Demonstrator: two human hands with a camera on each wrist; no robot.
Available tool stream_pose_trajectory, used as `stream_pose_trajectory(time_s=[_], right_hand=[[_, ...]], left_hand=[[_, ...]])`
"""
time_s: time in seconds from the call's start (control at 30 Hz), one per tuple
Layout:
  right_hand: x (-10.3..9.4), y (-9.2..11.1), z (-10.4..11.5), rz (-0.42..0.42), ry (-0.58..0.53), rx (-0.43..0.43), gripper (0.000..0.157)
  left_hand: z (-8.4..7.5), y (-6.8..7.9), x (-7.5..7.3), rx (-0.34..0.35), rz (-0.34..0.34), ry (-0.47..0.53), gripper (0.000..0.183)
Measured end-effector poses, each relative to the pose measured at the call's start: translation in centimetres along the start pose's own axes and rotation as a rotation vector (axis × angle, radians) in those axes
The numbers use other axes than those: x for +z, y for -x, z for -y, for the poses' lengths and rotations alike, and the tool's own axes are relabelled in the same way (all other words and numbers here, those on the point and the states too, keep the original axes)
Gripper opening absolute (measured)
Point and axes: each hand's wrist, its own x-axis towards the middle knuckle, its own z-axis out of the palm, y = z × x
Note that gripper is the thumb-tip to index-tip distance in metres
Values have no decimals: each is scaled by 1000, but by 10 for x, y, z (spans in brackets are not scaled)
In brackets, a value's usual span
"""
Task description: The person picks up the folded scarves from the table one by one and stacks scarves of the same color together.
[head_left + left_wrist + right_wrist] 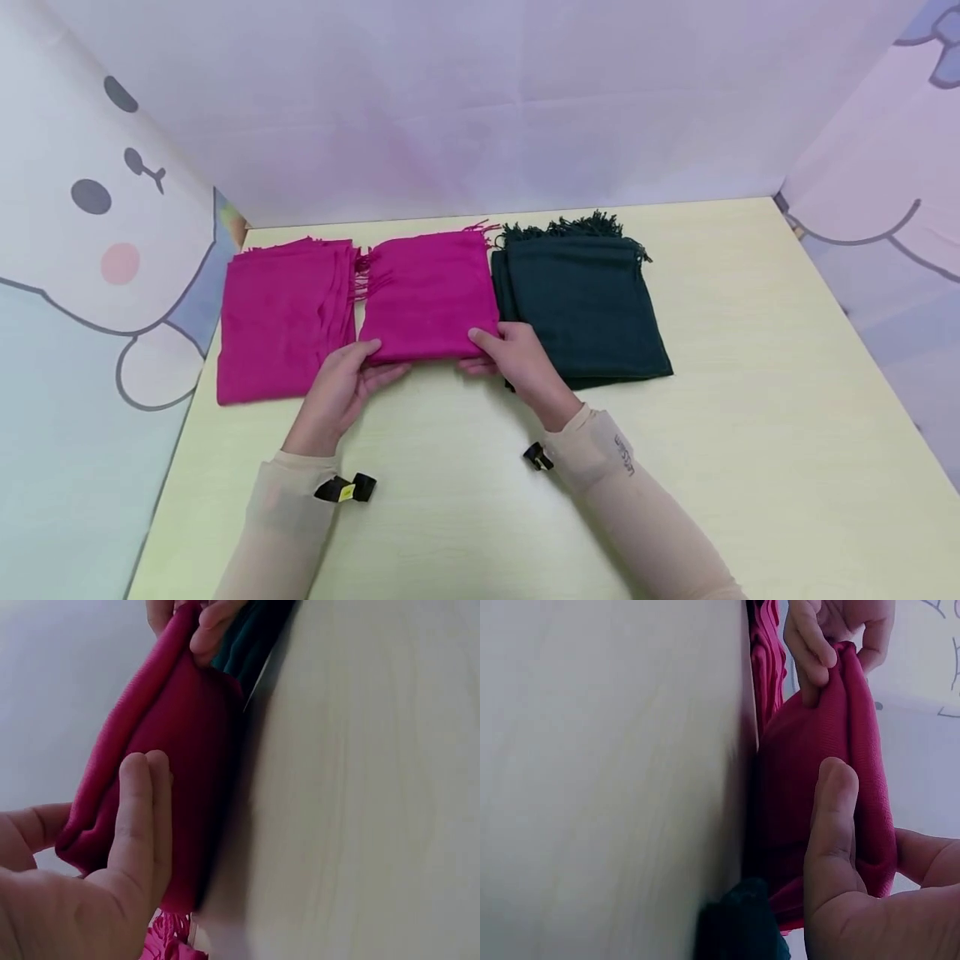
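A folded magenta scarf (429, 292) with fringe along its far edge lies between two other folded scarves, its near edge raised off the table. At its near left corner my left hand (343, 387) pinches the cloth, thumb on top and fingers beneath. My right hand (521, 362) grips the near right corner the same way. In the left wrist view, the left fingers (139, 817) lie straight under the scarf's (187, 750) lower face. The right wrist view has the right fingers (832, 832) against the underside of the magenta scarf (802, 757).
Another folded magenta scarf (281, 325) lies close on the left, its fringe meeting the middle one. A dark green folded scarf (588, 308) with fringe lies on the right. All are on a pale wooden table (450, 500) backed by a curtain (480, 108).
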Motion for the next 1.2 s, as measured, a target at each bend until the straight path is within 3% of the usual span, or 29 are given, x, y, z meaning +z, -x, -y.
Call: stream_pose_trajectory(time_s=[0.1,0.33,0.43,0.6,1.2], right_hand=[[0,1,-2,0,2,6,28],[-1,4,-6,20,93,11,29],[-1,6,-6,33,126,7,29],[-2,9,-4,55,138,15,29],[-11,18,-1,126,199,66,23]], left_hand=[[1,1,0,21,-3,-50,24],[1,6,-4,21,3,-40,22],[0,8,-7,14,10,-96,21],[-1,11,-11,-25,39,-197,31],[8,19,-17,-38,100,-301,43]])
